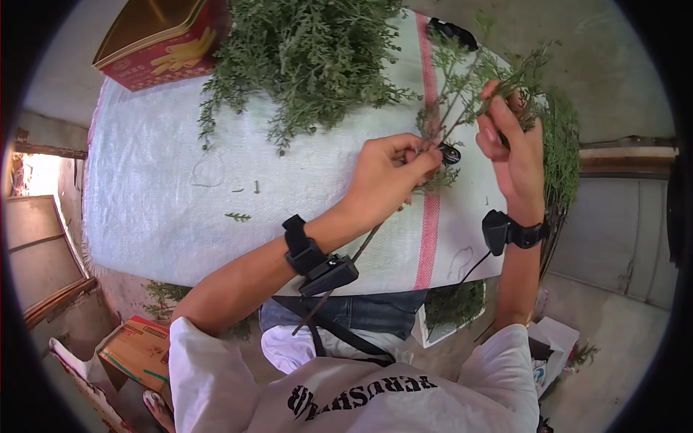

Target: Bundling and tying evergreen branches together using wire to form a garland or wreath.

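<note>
My left hand (393, 167) is closed around a thin woody branch (364, 245), whose bare lower stem slants down toward my lap. Above that grip the branch spreads into green leafy twigs (451, 68). At the right, my right hand (511, 133) pinches a leafy sprig at the upper part of the branch; its fingertips are partly covered by foliage. Right beside my left fingers shows a small black rounded thing (451, 154), its kind unclear. A large heap of green cuttings (303, 65) lies at the far side of the table.
White woven sheeting (166, 166) with a red stripe covers the table. A red and gold tin (155, 47) stands far left. More greenery (561, 151) leans by the right edge. Below are a cardboard box (137, 350) at left and a white box of cuttings (455, 310).
</note>
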`<action>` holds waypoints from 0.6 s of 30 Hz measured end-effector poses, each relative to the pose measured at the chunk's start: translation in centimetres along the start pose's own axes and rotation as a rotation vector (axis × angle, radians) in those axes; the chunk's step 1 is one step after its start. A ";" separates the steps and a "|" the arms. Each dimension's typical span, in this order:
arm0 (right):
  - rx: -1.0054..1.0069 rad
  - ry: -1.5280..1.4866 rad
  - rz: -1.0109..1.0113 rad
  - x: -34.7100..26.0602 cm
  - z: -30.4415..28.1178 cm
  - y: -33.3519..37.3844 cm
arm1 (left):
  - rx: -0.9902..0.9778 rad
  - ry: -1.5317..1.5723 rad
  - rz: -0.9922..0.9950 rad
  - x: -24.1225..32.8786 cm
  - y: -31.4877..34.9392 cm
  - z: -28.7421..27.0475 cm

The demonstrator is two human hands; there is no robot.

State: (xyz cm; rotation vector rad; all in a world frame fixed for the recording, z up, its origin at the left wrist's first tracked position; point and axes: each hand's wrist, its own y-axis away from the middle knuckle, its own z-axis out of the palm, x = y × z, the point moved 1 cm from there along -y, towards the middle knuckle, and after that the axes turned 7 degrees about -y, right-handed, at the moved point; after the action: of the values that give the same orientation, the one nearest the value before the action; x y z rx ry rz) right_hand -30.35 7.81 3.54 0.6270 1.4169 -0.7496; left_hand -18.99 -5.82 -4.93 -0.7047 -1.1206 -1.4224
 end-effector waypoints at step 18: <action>0.212 -0.007 0.226 5.5 -0.7 3.0 | 0.108 -0.011 -0.012 0.1 0.1 0.0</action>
State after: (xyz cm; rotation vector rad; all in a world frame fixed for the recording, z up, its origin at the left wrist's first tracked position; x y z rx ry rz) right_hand -28.43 9.74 -2.17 0.9315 1.2439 -0.7255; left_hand -18.91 -5.87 -4.82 -0.6311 -1.2022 -1.3587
